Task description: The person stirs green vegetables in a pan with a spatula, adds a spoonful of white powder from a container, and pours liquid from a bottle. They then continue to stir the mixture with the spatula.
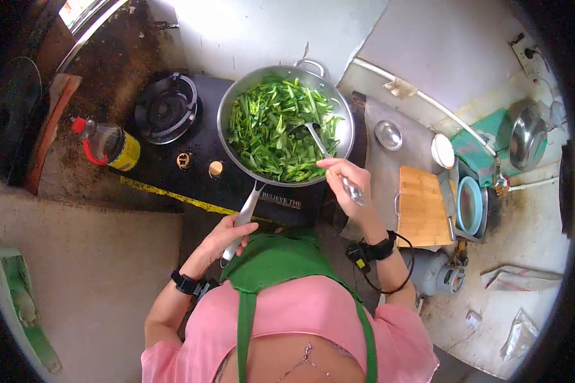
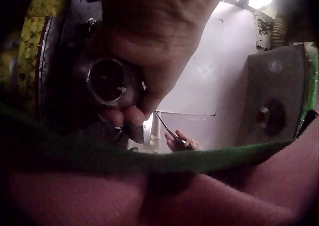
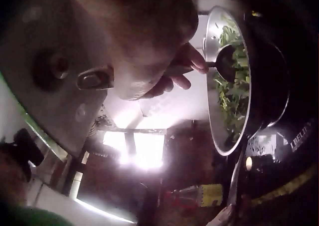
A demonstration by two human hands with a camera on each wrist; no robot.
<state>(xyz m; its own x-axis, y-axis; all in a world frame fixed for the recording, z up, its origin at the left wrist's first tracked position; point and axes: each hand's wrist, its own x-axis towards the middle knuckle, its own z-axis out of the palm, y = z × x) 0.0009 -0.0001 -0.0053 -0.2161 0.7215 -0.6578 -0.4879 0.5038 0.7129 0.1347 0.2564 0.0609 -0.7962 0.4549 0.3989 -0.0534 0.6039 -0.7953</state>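
A large steel wok (image 1: 349, 127) full of chopped green leaves (image 1: 275, 127) sits on the stove. My left hand (image 1: 227, 237) grips its long metal handle (image 1: 248, 207); in the left wrist view the handle's round end (image 2: 106, 81) shows below the palm, with fingertips around it. My right hand (image 1: 348, 182) holds a metal ladle (image 1: 317, 142) by its shaft, the thick handle end sticking out past the fist. In the right wrist view the ladle's dark bowl (image 3: 227, 64) rests among the greens, partly covered by them.
A second burner (image 1: 166, 108) and an oil bottle (image 1: 118, 145) are on the left. To the right are a small metal bowl (image 1: 388, 135), a white bowl (image 1: 443, 151), a wooden cutting board (image 1: 423, 204) and a blue basin (image 1: 469, 204). A gas cylinder (image 1: 431, 271) stands below.
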